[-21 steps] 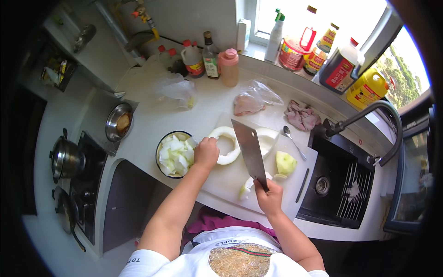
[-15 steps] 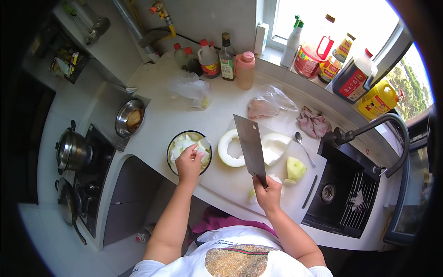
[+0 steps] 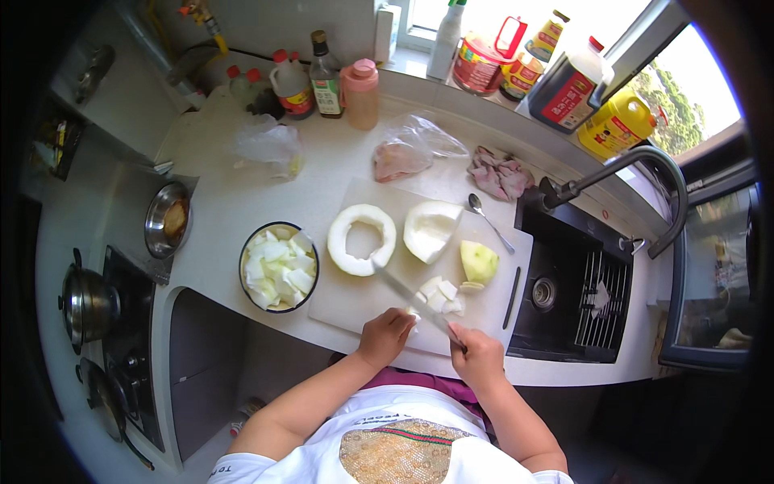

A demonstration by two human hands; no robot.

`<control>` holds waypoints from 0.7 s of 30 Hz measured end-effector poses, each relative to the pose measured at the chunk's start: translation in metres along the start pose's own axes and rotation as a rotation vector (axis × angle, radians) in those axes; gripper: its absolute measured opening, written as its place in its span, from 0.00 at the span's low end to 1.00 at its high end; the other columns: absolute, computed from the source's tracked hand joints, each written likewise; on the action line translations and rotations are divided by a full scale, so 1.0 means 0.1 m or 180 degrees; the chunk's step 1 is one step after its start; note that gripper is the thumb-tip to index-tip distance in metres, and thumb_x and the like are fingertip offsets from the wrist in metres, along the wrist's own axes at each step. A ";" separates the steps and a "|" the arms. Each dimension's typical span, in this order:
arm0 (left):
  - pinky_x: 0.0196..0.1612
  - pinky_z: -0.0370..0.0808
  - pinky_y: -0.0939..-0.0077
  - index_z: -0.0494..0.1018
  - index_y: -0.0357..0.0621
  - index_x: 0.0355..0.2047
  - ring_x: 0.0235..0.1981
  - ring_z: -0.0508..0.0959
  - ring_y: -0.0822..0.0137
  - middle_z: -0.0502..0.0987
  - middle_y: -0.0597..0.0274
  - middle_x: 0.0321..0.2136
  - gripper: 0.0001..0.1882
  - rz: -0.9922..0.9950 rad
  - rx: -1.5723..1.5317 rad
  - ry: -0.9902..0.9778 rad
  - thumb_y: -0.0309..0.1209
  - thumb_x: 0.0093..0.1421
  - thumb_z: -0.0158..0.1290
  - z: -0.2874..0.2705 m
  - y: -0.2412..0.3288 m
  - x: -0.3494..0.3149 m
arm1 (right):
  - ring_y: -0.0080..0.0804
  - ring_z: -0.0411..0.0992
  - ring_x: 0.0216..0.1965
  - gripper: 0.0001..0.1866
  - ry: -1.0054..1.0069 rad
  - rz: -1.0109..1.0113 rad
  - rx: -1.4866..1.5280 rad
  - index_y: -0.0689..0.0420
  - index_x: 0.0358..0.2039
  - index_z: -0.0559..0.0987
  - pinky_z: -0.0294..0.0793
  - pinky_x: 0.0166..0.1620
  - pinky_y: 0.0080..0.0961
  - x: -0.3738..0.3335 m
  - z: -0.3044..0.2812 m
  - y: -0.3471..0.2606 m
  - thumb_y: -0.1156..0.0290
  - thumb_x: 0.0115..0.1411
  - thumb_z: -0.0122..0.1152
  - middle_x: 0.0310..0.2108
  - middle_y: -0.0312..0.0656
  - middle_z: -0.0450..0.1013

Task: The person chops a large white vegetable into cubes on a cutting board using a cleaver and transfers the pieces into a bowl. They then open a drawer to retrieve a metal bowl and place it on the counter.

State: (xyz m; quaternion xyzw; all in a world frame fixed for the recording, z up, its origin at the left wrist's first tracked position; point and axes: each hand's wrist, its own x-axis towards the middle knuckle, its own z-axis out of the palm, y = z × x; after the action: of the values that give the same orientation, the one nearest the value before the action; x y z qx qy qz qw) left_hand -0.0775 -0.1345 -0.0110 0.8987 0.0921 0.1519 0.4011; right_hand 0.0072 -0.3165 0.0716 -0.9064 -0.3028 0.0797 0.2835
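Note:
My right hand [image 3: 477, 352] grips the handle of a cleaver [image 3: 409, 297], its blade slanting up and left over the cutting board [image 3: 343, 302]. Beside the blade, my left hand [image 3: 385, 336] has its fingers closed on a white melon piece, mostly hidden by the fingers. Several cut melon pieces [image 3: 439, 295] lie just right of the blade. Farther back on the board are a hollow white melon ring [image 3: 340, 240], a scooped-out white melon chunk [image 3: 423, 239] and a pale green melon chunk [image 3: 480, 262].
Left of the board stands a dark-rimmed bowl [image 3: 243, 278] of melon pieces. A spoon [image 3: 490, 223] lies by the black sink [image 3: 536, 339]. Behind are a bagged piece of meat [image 3: 395, 160], a cloth [image 3: 500, 173] and several bottles [image 3: 326, 81]. A stove [image 3: 129, 347] is at left.
My left hand has moved from the bowl right to the board and holds a melon piece. The cleaver, upright before, is lowered over the board. The view has shifted.

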 end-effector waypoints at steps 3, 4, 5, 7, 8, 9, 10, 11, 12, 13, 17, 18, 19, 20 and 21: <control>0.29 0.78 0.59 0.78 0.48 0.32 0.29 0.78 0.51 0.76 0.57 0.31 0.09 0.0128 0.0572 0.0011 0.26 0.48 0.58 0.14 -0.06 -0.15 | 0.43 0.74 0.20 0.16 -0.0372 0.0064 -0.0424 0.48 0.40 0.80 0.74 0.24 0.38 -0.26 -0.12 0.05 0.73 0.48 0.63 0.20 0.42 0.73; 0.29 0.78 0.59 0.78 0.48 0.32 0.29 0.78 0.51 0.76 0.57 0.31 0.10 0.0156 0.0582 -0.0018 0.25 0.48 0.58 0.17 -0.14 -0.19 | 0.44 0.74 0.20 0.16 -0.0461 0.0081 -0.0491 0.48 0.40 0.80 0.74 0.24 0.38 -0.30 -0.12 0.06 0.74 0.48 0.63 0.20 0.43 0.73; 0.29 0.78 0.58 0.78 0.48 0.32 0.29 0.78 0.51 0.76 0.56 0.31 0.10 0.0178 0.0593 -0.0043 0.25 0.47 0.57 0.20 -0.23 -0.24 | 0.44 0.74 0.20 0.17 -0.0517 0.0095 -0.0522 0.47 0.41 0.80 0.75 0.24 0.38 -0.34 -0.11 0.08 0.73 0.48 0.63 0.20 0.42 0.73; 0.29 0.77 0.57 0.78 0.45 0.32 0.26 0.78 0.49 0.78 0.55 0.26 0.12 0.0236 0.0572 0.0028 0.22 0.44 0.56 0.19 -0.21 -0.21 | 0.44 0.74 0.20 0.16 -0.0643 0.0103 -0.0551 0.47 0.40 0.80 0.75 0.24 0.38 -0.36 -0.12 0.12 0.73 0.48 0.63 0.20 0.42 0.74; 0.29 0.77 0.57 0.78 0.45 0.31 0.26 0.78 0.49 0.78 0.55 0.26 0.12 0.0254 0.0552 0.0080 0.21 0.43 0.56 0.20 -0.19 -0.21 | 0.44 0.74 0.20 0.16 -0.0711 0.0101 -0.0566 0.47 0.40 0.80 0.75 0.24 0.38 -0.37 -0.13 0.15 0.72 0.48 0.63 0.20 0.42 0.74; 0.29 0.77 0.58 0.78 0.45 0.31 0.26 0.78 0.49 0.78 0.54 0.26 0.12 0.0279 0.0534 0.0139 0.21 0.43 0.56 0.20 -0.18 -0.20 | 0.43 0.74 0.20 0.16 -0.0749 0.0095 -0.0566 0.47 0.40 0.80 0.75 0.24 0.39 -0.37 -0.13 0.16 0.72 0.48 0.62 0.20 0.42 0.74; 0.29 0.77 0.58 0.79 0.44 0.31 0.26 0.78 0.49 0.78 0.54 0.26 0.12 0.0299 0.0518 0.0202 0.21 0.43 0.56 0.20 -0.16 -0.19 | 0.43 0.74 0.20 0.15 -0.0790 0.0086 -0.0567 0.47 0.40 0.80 0.75 0.25 0.39 -0.35 -0.13 0.17 0.72 0.49 0.62 0.20 0.42 0.74; 0.29 0.77 0.58 0.79 0.44 0.31 0.26 0.78 0.49 0.78 0.54 0.26 0.13 0.0273 0.0518 0.0260 0.20 0.42 0.56 0.19 -0.13 -0.18 | 0.43 0.74 0.21 0.15 -0.0834 0.0073 -0.0567 0.47 0.40 0.80 0.75 0.25 0.39 -0.34 -0.13 0.19 0.71 0.49 0.62 0.20 0.42 0.74; 0.29 0.78 0.59 0.79 0.44 0.30 0.26 0.78 0.49 0.77 0.54 0.27 0.13 0.0243 0.0517 0.0324 0.20 0.42 0.56 0.18 -0.08 -0.15 | 0.43 0.74 0.21 0.14 -0.0882 0.0078 -0.0575 0.48 0.40 0.80 0.75 0.25 0.39 -0.33 -0.13 0.20 0.71 0.49 0.62 0.20 0.42 0.74; 0.28 0.78 0.59 0.79 0.44 0.30 0.26 0.78 0.50 0.77 0.53 0.27 0.13 0.0211 0.0516 0.0390 0.20 0.41 0.56 0.19 -0.06 -0.14 | 0.43 0.75 0.21 0.14 -0.0932 0.0080 -0.0583 0.48 0.39 0.80 0.76 0.26 0.39 -0.32 -0.13 0.22 0.71 0.50 0.61 0.20 0.42 0.74; 0.28 0.78 0.60 0.79 0.43 0.30 0.25 0.78 0.51 0.76 0.53 0.26 0.13 0.0289 0.0601 0.0418 0.19 0.41 0.57 0.21 -0.03 -0.11 | 0.44 0.76 0.23 0.09 -0.1149 0.0135 -0.0654 0.49 0.35 0.77 0.76 0.27 0.42 -0.27 -0.17 0.25 0.70 0.52 0.60 0.20 0.42 0.74; 0.27 0.77 0.60 0.78 0.43 0.30 0.25 0.78 0.52 0.76 0.53 0.26 0.13 0.0278 0.0615 0.0406 0.19 0.41 0.57 0.20 -0.02 -0.10 | 0.45 0.76 0.24 0.09 -0.1238 0.0153 -0.0641 0.49 0.35 0.77 0.76 0.28 0.42 -0.26 -0.18 0.27 0.69 0.52 0.59 0.21 0.43 0.74; 0.27 0.77 0.61 0.78 0.43 0.29 0.25 0.78 0.52 0.76 0.54 0.26 0.12 0.0270 0.0626 0.0391 0.19 0.41 0.57 0.19 0.00 -0.08 | 0.46 0.76 0.25 0.08 -0.1324 0.0175 -0.0630 0.50 0.36 0.77 0.76 0.29 0.43 -0.24 -0.19 0.28 0.69 0.53 0.58 0.22 0.44 0.75; 0.27 0.77 0.61 0.78 0.43 0.29 0.25 0.78 0.52 0.76 0.54 0.26 0.12 0.0258 0.0624 0.0385 0.19 0.42 0.57 0.19 0.02 -0.07 | 0.47 0.76 0.25 0.08 -0.1408 0.0202 -0.0619 0.50 0.36 0.78 0.76 0.30 0.44 -0.22 -0.19 0.30 0.69 0.53 0.58 0.23 0.45 0.75; 0.27 0.77 0.61 0.78 0.43 0.29 0.25 0.78 0.52 0.76 0.54 0.26 0.11 0.0234 0.0635 0.0391 0.19 0.42 0.57 0.17 0.04 -0.06 | 0.48 0.77 0.26 0.09 -0.1543 0.0216 -0.0625 0.51 0.36 0.78 0.76 0.31 0.44 -0.18 -0.20 0.30 0.69 0.54 0.57 0.24 0.46 0.76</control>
State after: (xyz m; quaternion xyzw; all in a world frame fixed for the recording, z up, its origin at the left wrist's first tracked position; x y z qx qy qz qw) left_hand -0.0774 -0.1510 -0.0201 0.9258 0.0982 0.2114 0.2975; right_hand 0.0144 -0.3559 0.0713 -0.8937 -0.3376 0.2742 0.1105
